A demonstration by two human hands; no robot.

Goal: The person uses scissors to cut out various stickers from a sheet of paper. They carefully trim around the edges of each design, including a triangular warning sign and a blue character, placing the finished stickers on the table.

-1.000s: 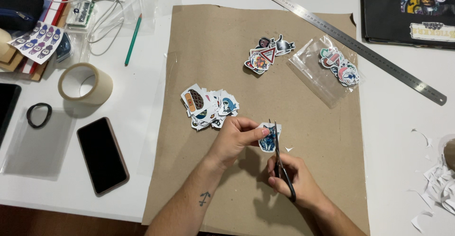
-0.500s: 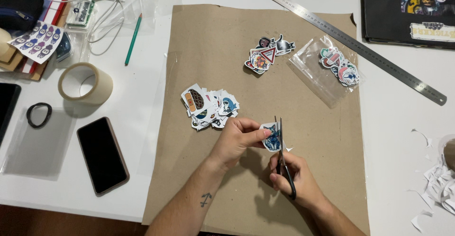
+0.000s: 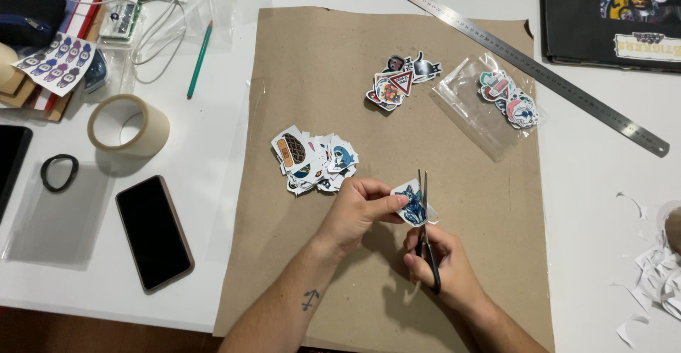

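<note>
I see a white worktop point(image 3: 213, 183) with a big brown paper sheet point(image 3: 340, 69) on it. Over the paper, my left hand point(image 3: 358, 211) pinches a small blue sticker point(image 3: 413, 206). My right hand point(image 3: 443, 264) is closed around the black scissors point(image 3: 428, 232) (blades right at the sticker's edge). A pile of cut stickers point(image 3: 312, 160) lies just beside my left hand.
</note>
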